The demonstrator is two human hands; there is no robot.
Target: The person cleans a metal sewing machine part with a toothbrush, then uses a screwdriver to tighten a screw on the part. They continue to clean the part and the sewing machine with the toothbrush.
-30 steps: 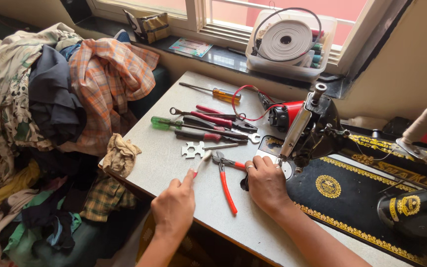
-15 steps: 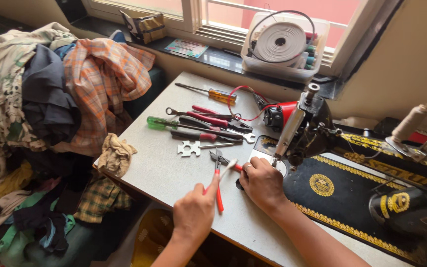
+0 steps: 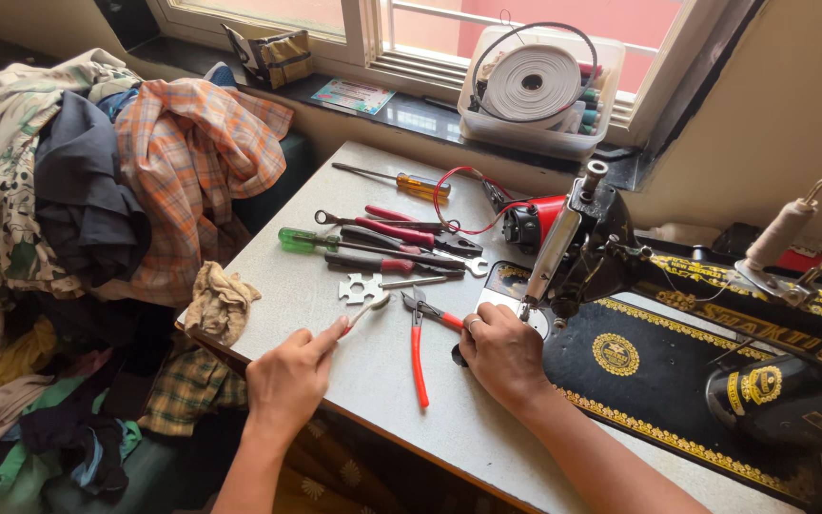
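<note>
Your left hand point(image 3: 289, 379): grip pinched on a small white tool point(image 3: 365, 311), just left of the red-handled pliers point(image 3: 420, 345) on the desk point(image 3: 316, 286). Your right hand point(image 3: 503, 354): just right of the pliers, fingers curled at the sewing machine point(image 3: 677, 343); whether it holds anything, cannot tell.

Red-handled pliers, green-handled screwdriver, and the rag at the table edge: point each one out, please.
Red-handled pliers point(image 3: 417, 357), head view, on the longer red handle.
Green-handled screwdriver point(image 3: 295, 238), head view, on the green handle.
Rag point(image 3: 220, 303), head view, on the middle of the crumpled cloth.

Bright daylight from the window point(image 3: 525, 38) (top), soft shadows, sharp focus throughout.
</note>
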